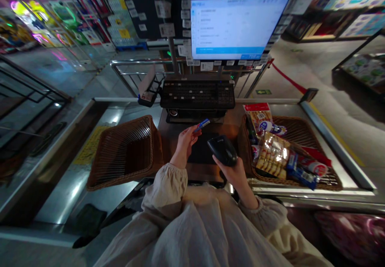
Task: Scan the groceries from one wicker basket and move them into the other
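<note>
My left hand (pixel 187 141) pinches a small, slim blue packet (pixel 202 125) in front of the keyboard; its print is too small to read. Wrapped in my right hand (pixel 232 170) is a black handheld barcode scanner (pixel 223 149), its head angled up and to the left. A gap separates the packet from the scanner. To the right stands a wicker basket (pixel 313 134) with several packaged goods in it, among them a clear pack of pastries (pixel 273 153) and a blue packet (pixel 303 174). Another wicker basket (pixel 120 124), with nothing seen inside, stands on the left.
A black keyboard (pixel 197 92) sits on a raised stand behind my hands. Above it hangs a lit monitor (pixel 237 28) edged with barcode labels. A small payment device (pixel 148 92) stands left of the keyboard. A metal rail (pixel 132 63) runs behind the counter.
</note>
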Action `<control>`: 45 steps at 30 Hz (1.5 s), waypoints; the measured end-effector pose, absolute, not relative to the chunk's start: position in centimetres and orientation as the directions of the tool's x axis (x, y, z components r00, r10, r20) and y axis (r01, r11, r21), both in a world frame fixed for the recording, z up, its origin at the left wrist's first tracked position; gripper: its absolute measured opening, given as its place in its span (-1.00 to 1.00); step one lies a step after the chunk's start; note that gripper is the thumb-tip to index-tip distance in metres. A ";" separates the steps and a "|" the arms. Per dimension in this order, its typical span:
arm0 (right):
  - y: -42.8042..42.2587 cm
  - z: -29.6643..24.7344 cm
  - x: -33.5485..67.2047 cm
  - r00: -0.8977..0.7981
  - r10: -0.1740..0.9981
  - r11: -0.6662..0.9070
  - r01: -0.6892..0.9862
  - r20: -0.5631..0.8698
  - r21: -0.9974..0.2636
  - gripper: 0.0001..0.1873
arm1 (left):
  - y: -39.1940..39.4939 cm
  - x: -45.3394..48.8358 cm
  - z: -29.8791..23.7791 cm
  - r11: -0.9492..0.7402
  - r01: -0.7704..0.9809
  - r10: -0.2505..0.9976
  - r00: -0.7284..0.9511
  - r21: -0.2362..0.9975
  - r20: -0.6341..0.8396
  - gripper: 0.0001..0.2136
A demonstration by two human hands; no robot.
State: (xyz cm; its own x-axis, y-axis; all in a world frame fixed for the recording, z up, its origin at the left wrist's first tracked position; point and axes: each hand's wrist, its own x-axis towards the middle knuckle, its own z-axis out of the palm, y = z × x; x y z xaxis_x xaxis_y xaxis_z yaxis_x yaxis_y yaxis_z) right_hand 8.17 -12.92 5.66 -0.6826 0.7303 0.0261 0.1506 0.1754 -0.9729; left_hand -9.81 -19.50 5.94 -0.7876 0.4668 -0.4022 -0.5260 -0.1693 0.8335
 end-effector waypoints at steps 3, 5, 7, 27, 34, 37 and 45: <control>-12.9 5.7 8.2 -0.679 0.734 0.171 0.167 0.012 -0.971 -0.66 | -19.7 -9.8 5.8 -0.175 -0.518 0.459 -0.795 0.837 -0.396 -0.71; -12.9 5.7 8.2 -0.678 0.735 0.163 0.163 0.009 -0.973 -0.65 | -19.7 -9.8 5.7 -0.168 -0.518 0.456 -0.795 0.838 -0.400 -0.72; -13.0 5.7 8.3 -0.679 0.734 0.153 0.149 0.011 -0.977 -0.64 | -19.8 -9.8 5.6 -0.166 -0.513 0.454 -0.798 0.842 -0.397 -0.73; -12.0 6.3 13.1 -0.368 0.925 0.131 0.076 0.094 -0.989 -0.77 | -6.6 -5.0 9.2 -0.174 -0.172 0.808 -0.588 0.970 0.040 -0.69; -11.7 6.2 17.8 -0.088 0.983 0.168 0.105 0.159 -0.980 -0.83 | 0.7 4.6 7.1 -0.130 0.096 0.951 -0.268 0.987 0.152 -0.81; -11.9 6.2 19.3 -0.001 0.987 0.157 0.123 0.158 -0.980 -0.85 | 1.4 7.5 5.8 -0.052 0.235 0.968 -0.228 0.971 0.107 -0.84; -11.7 6.4 20.4 0.048 0.987 0.146 0.124 0.153 -0.981 -0.86 | 1.2 8.9 3.5 -0.059 0.691 0.963 -0.150 0.720 0.222 -0.95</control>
